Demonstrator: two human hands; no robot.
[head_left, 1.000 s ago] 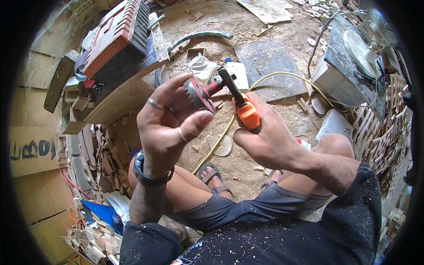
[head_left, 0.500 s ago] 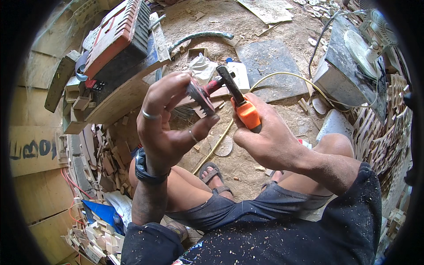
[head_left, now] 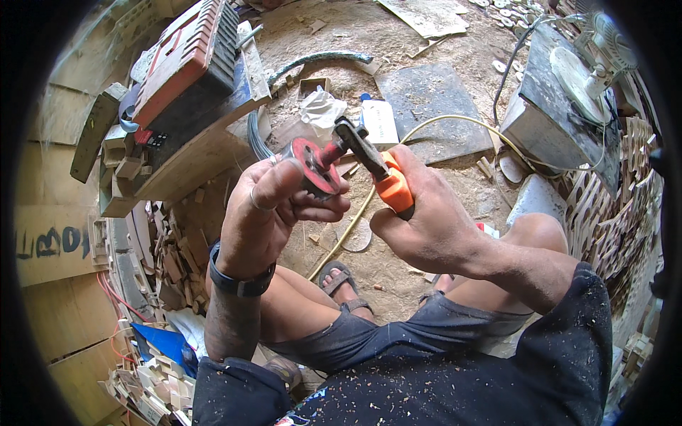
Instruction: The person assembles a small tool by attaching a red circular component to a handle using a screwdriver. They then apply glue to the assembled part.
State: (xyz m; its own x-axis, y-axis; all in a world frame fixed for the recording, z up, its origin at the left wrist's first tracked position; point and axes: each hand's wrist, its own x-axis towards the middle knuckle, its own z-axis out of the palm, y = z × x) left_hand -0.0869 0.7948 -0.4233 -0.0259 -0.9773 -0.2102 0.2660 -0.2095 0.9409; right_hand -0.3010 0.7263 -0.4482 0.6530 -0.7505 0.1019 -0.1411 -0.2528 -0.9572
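My left hand (head_left: pixel 259 213) is closed round the rim of a red hole saw (head_left: pixel 315 165), thumb on the near side and fingers curled beneath. A red shank stands out from the hole saw's disc, pointing up and to the right. In my right hand (head_left: pixel 430 216) is an orange-handled wrench (head_left: pixel 364 150), gripped in a fist. Its dark metal head meets the end of the shank. The right fingers are largely hidden behind the handle.
A red toolbox (head_left: pixel 177 64) sits on a bench at the upper left. Ahead lie a grey board (head_left: pixel 430 99) and a white container (head_left: pixel 379 122). A yellow hose (head_left: pixel 462 118) crosses the sawdust-covered floor. At right stand a fan (head_left: pixel 611 46) and stacked wooden pieces (head_left: pixel 604 213).
My left hand has rolled the hole saw round, so its red disc face now shows, and the fingers have shifted their hold. The wrench head has dipped slightly down and left.
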